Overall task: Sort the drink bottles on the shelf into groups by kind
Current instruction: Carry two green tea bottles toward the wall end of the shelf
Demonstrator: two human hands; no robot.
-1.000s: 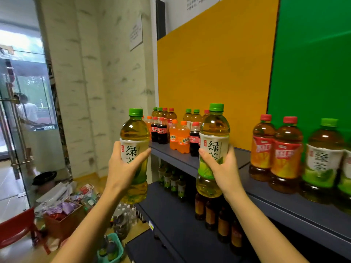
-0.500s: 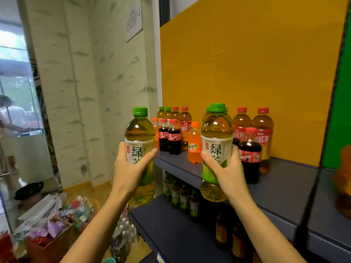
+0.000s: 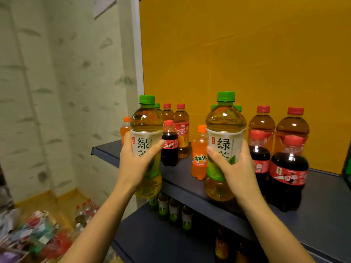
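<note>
While I held them upright before the dark blue metal shelf (image 3: 182, 179), my left hand (image 3: 135, 166) gripped one green-capped clear plastic green-tea bottle (image 3: 146, 126) with curled fingers (image 3: 152, 149); my right hand (image 3: 239, 169) likewise gripped a second green-tea bottle (image 3: 225, 120) at the shelf's front edge.

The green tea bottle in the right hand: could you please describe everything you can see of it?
The green tea bottle is clear plastic with a green cap, pale golden tea and a white-and-green label bearing dark characters. It is upright at the front of the top shelf. The right hand grips its label, fingers curled round; whether its base rests is unclear.
</note>
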